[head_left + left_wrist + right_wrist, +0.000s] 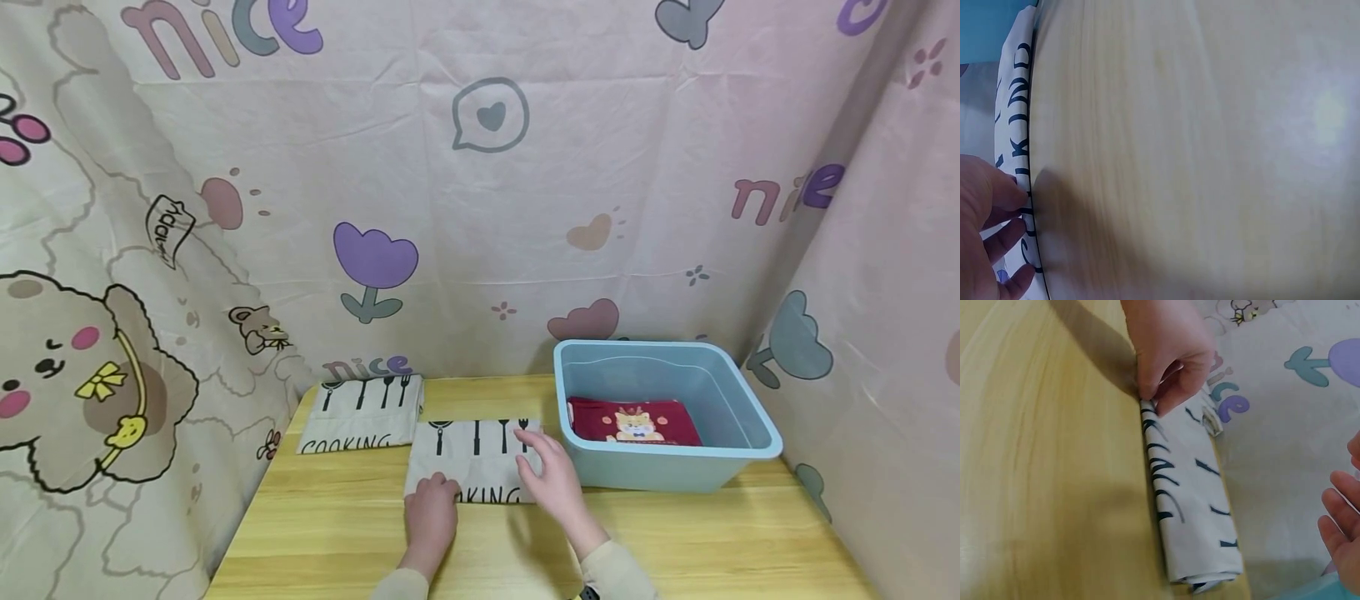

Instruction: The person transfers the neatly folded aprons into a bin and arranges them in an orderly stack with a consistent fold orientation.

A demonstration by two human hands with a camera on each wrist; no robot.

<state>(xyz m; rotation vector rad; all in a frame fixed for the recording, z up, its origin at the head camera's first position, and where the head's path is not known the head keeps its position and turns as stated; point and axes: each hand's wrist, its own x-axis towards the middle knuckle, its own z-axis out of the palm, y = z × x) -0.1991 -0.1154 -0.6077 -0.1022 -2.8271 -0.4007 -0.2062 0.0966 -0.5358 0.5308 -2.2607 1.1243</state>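
A folded white cloth (487, 458) with black kitchen-utensil prints and lettering lies on the table in the head view. My left hand (432, 515) is at its near left corner. In the right wrist view, the left hand (1169, 359) pinches the cloth's near edge between thumb and fingers; the left wrist view has those fingers (1013, 240) along the lettered edge. Over the cloth's right side is my right hand (553, 479), fingers spread and holding nothing. A second folded cloth (363, 417) with the same print lies behind and to the left.
At the right stands a light blue plastic bin (667, 467), holding a folded dark red cloth (675, 421) with a cartoon animal on it. The wooden table (322, 533) meets a printed curtain (480, 250) at its back, and more curtain hangs at both sides.
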